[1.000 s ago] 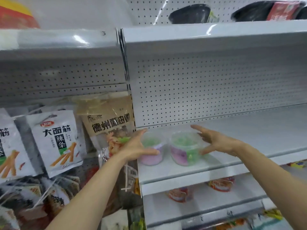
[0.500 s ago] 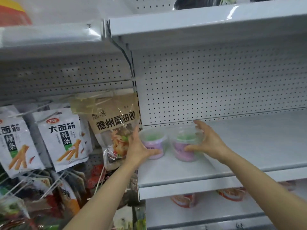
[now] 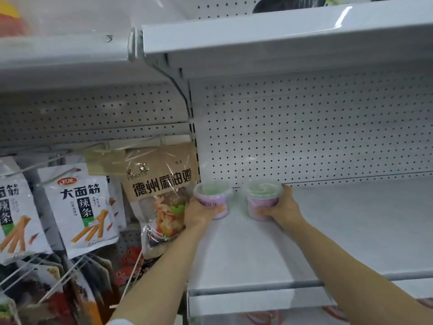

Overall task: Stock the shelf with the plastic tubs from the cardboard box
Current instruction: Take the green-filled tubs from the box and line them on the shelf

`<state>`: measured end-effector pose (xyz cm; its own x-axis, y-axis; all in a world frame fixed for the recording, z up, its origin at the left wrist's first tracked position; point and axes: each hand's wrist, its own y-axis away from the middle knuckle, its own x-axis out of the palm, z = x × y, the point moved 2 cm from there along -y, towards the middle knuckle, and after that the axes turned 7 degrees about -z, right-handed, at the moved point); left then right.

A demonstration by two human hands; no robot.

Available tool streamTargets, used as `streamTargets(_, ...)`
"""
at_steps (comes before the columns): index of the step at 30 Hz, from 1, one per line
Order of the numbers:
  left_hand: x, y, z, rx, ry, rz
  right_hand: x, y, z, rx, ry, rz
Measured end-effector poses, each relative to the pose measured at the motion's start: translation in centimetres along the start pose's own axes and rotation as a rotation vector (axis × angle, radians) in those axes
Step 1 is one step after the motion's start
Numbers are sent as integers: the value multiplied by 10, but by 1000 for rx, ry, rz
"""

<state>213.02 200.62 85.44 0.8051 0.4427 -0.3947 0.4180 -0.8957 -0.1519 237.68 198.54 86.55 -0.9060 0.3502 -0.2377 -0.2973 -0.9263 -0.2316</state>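
Two small plastic tubs with clear lids, purple labels and green contents stand at the back left of the white shelf [image 3: 339, 231], close to the pegboard wall. My left hand [image 3: 199, 213] grips the left tub [image 3: 212, 195] from its left side. My right hand [image 3: 282, 209] wraps around the right tub [image 3: 263, 198] from its right side. A small gap separates the two tubs. The cardboard box is out of view.
Snack bags hang on hooks to the left: a brown chicken bag [image 3: 161, 191] right beside my left hand, and white spicy-strip bags [image 3: 82, 207] further left. Another shelf [image 3: 281, 43] runs overhead. The shelf front edge [image 3: 257, 299] lies under my forearms.
Both hands have closed on the tubs and pushed them further back toward the pegboard wall. One second ago both hands were open around them near the shelf front.
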Motion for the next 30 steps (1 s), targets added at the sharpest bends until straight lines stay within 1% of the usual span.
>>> streamTargets(5,18,-19,-3,-6,-87,-52,11,-32,-11,-39,-59,25)
streamTargets(14,20,-17,-14,0,-267,-49,27,-62,-18,-26,-119,102)
streamTargets(17,23,-21,-16,-44,-311,-35,26,-67,-18,-19,-126,119)
streamTargets(22,27,-21,-17,-58,-351,-52,21,-73,-21,4,-122,174)
streamTargets(26,26,-20,-15,-50,-341,-50,26,-74,-24,16,-130,148)
streamTargets(30,23,-20,-16,-35,-327,-35,35,-70,-24,8,-113,68)
